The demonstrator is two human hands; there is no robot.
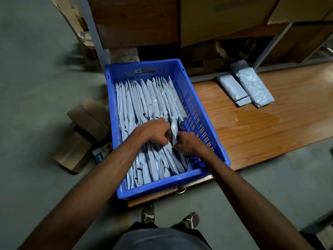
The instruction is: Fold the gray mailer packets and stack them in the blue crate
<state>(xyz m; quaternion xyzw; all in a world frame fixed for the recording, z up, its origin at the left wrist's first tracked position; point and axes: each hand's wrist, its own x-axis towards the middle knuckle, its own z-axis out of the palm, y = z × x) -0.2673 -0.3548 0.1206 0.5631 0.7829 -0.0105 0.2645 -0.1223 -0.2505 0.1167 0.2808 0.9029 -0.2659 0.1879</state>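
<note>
Nearest, both hands reach into the blue crate (182, 179), which sits on the wooden desk (270, 127). Left hand (155, 131): fingers curled, gripping the upright gray mailer packets (144, 105) at mid-crate. Right hand (188, 143): fingers curled, pinching one packet just beside the left hand. Packets stand on edge in a row filling the crate. Beyond the crate's right wall, two loose packets (245, 89) lie flat on the desk.
</note>
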